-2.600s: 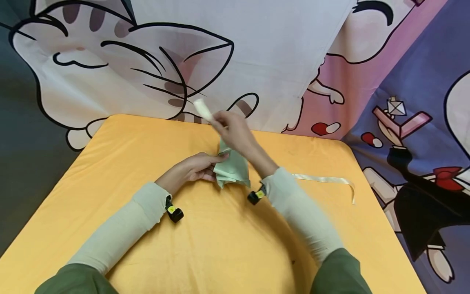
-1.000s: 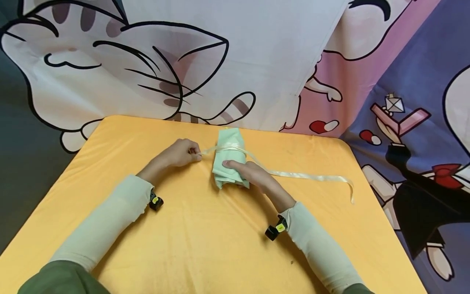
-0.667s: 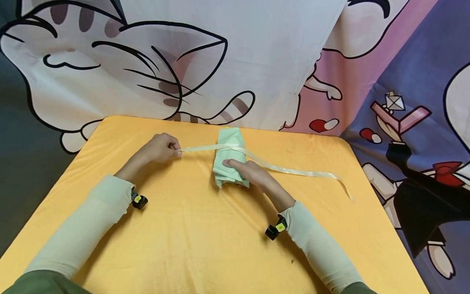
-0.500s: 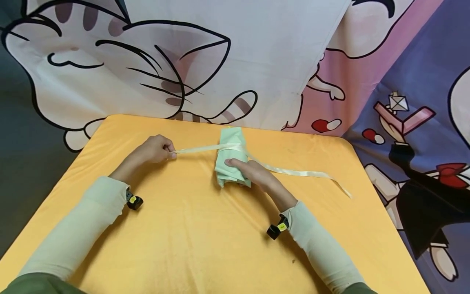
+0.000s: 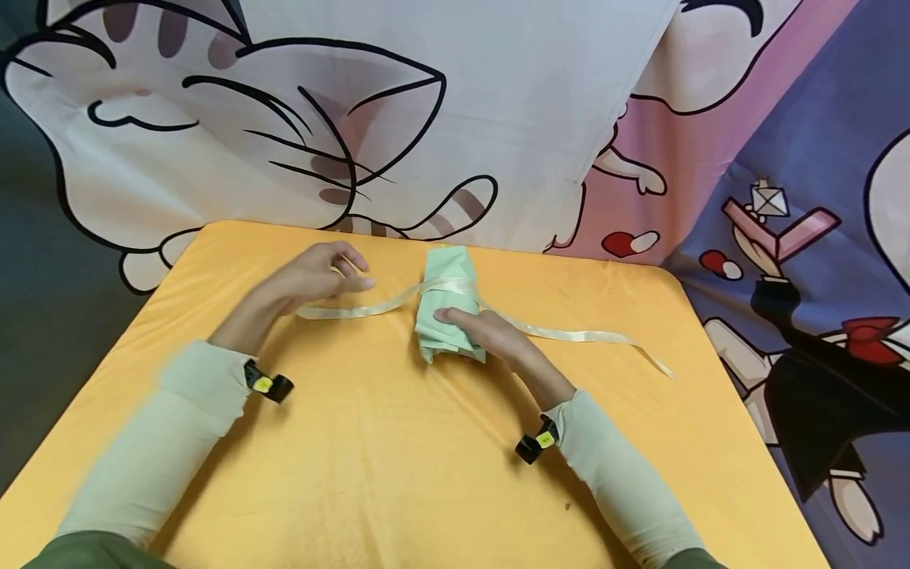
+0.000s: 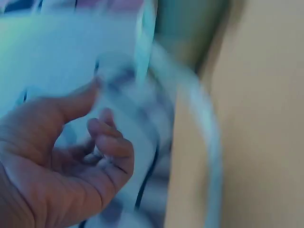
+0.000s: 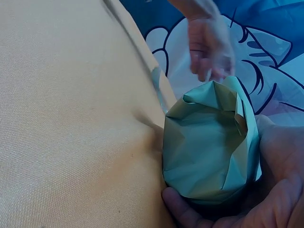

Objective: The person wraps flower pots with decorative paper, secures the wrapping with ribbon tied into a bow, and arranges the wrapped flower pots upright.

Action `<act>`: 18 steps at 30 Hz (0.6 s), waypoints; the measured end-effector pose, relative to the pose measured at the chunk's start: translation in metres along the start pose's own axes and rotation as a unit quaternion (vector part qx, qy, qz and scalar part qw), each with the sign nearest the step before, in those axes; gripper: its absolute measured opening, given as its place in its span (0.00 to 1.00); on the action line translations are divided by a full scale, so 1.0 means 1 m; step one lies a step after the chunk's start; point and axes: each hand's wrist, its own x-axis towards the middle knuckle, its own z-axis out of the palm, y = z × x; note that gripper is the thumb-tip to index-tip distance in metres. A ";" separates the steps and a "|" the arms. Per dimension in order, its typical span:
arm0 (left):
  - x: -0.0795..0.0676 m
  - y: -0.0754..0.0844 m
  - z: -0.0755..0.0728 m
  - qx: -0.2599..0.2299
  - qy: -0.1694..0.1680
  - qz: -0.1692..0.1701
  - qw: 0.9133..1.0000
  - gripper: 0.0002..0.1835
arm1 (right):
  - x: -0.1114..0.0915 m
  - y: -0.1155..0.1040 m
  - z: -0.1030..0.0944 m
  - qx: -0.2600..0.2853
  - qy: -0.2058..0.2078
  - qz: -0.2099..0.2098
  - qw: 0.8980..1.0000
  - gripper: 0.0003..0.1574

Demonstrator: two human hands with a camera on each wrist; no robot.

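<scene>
A package wrapped in pale green paper (image 5: 441, 336) lies on the table with a cream ribbon (image 5: 355, 311) round its upper part. My right hand (image 5: 501, 344) grips the package, thumb on top and fingers curled round the far side. The right wrist view shows the folded end of the paper (image 7: 209, 142) in that grip. My left hand (image 5: 316, 275) is left of the package, fingers loose and apart, holding nothing. One ribbon tail lies below and beside it; in the left wrist view this ribbon (image 6: 213, 156) is blurred and apart from the fingers.
The table has a yellow cloth (image 5: 384, 458). The other ribbon tail (image 5: 583, 336) trails to the right across it. A printed cartoon curtain (image 5: 540, 118) hangs behind the table's far edge. A small camera is strapped to each wrist.
My left hand pulled the ribbon tail out to the left, then let it go; the tail dropped to the table. My right hand, earlier holding a ribbon roll, now stays on the package.
</scene>
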 end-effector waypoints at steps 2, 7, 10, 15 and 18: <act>0.007 0.013 0.023 -0.067 -0.020 -0.028 0.997 0.33 | 0.000 0.000 0.000 0.002 -0.002 -0.003 1.000 0.56; 0.028 0.020 0.073 -0.187 -0.100 -0.112 0.971 0.43 | 0.001 0.001 -0.001 0.005 -0.004 0.005 1.000 0.54; 0.037 0.015 0.087 -0.240 -0.096 -0.132 0.957 0.38 | 0.000 0.001 0.000 -0.001 -0.003 0.012 1.000 0.62; 0.045 0.009 0.092 -0.290 -0.093 -0.137 0.942 0.34 | 0.000 -0.001 0.000 0.002 -0.006 0.010 1.000 0.64; 0.046 0.007 0.092 -0.300 -0.098 -0.138 0.939 0.34 | 0.001 -0.001 0.000 0.006 -0.010 0.001 1.000 0.58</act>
